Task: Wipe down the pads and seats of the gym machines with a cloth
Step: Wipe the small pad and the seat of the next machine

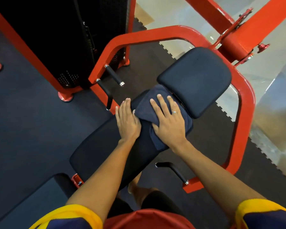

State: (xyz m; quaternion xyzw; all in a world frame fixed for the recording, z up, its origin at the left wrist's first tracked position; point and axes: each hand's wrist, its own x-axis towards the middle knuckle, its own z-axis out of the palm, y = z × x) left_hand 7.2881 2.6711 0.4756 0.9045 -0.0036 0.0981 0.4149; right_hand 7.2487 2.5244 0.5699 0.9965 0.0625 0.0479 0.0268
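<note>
Cloth (144, 113) on far end of long pad (106, 151), just short of head pad (195, 80), pressed flat under R hand (168, 121), fingers straight, no clench. L hand (126, 119) flat on pad beside it. Best: keep even palm pressure, overlap strokes down full length, incl. edges. Hidden behind forearms: pad's near end.

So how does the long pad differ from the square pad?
The long pad is narrow; the square pad is short and wide. The long pad bears the cloth, under the right hand, and the left hand; the square pad is bare. Both are black.
</note>
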